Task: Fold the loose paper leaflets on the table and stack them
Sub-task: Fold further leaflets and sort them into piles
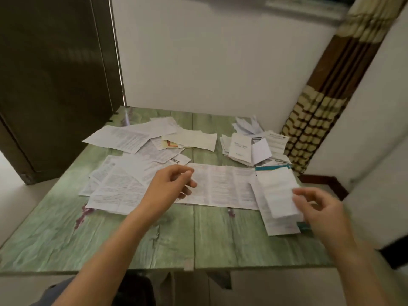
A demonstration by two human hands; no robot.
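Note:
A long unfolded leaflet (223,186) lies flat across the middle of the green table (132,239). My left hand (170,186) hovers over its left end with fingers loosely curled, holding nothing. At the right, a stack of folded leaflets (277,199) rests on the table. My right hand (318,208) is at the stack's near right edge, fingers loosely curled, its fingertips by the top folded sheet; whether they touch it is unclear. Several loose unfolded leaflets (123,177) are spread over the left half.
A second heap of folded papers (247,146) lies at the back right. More open sheets (154,135) cover the back left. A dark door (55,85) stands left, a patterned curtain (320,107) right, a white wall behind.

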